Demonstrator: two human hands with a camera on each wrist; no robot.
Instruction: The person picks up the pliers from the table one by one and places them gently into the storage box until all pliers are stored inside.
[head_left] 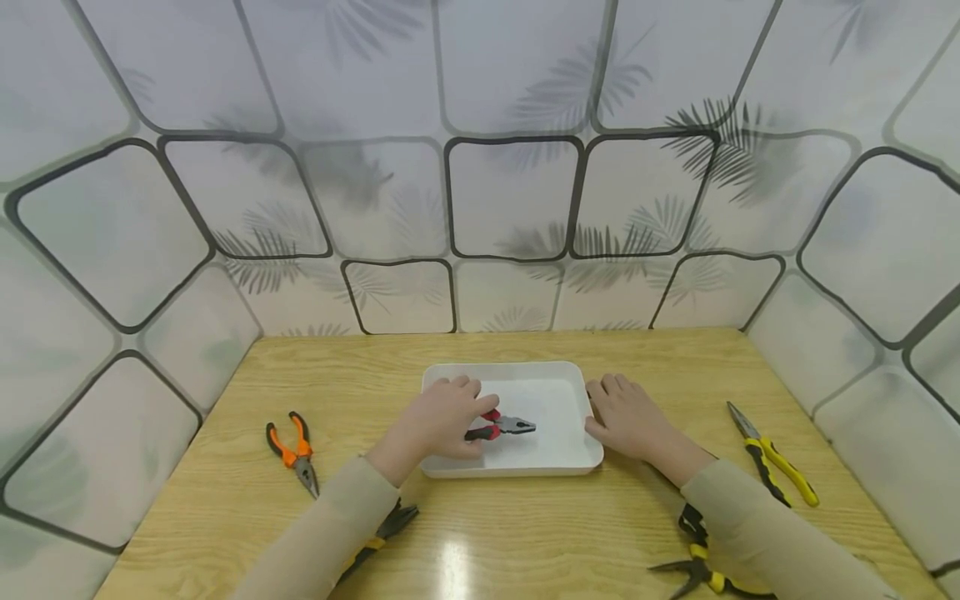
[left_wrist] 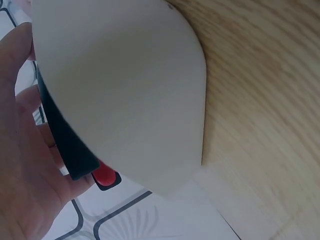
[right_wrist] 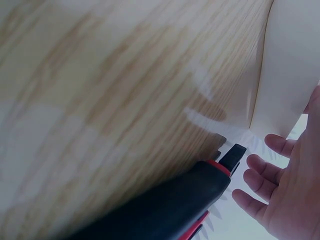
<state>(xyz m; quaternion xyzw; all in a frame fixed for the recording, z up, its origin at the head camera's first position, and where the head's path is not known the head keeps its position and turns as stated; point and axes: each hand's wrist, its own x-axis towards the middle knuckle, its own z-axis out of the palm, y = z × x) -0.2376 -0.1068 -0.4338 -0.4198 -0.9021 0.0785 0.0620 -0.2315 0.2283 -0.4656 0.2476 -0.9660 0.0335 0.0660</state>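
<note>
The left hand (head_left: pixel 442 419) gripped pliers (head_left: pixel 516 425), the right hand (head_left: pixel 632 421) loosely touched the tray (head_left: pixel 543 454); placing on the surface's (head_left: pixel 540 533) far half seemed underway, needing release.

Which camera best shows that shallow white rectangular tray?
The head view: it shows the shallow white rectangular tray nearly whole, rim and inside both. The left wrist view shows an outer side close up; the right wrist view, just a slice at upper right.
</note>
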